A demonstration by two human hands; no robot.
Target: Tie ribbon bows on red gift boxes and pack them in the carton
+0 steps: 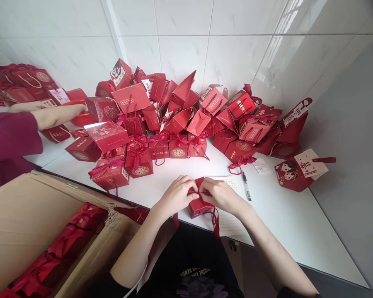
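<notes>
A small red gift box [196,209] sits at the table's front edge, right before me. My left hand [180,193] is at its upper left, the fingers bent and pinched together on a red ribbon over the box top. From the other side my right hand [219,193] pinches at the same ribbon, its knuckles close to the left fingers. Ribbon tails [216,223] hang down from the box past the table edge. The fingertips partly hide the top of the box and the ribbon's crossing.
Many red gift boxes [178,147] are piled along the wall. A lined notebook [231,225] lies under my right forearm, with a pen [246,187] beside it. At the lower left stands a cardboard carton [15,207] holding ribboned boxes. Another person's hands [76,109] reach among boxes at left.
</notes>
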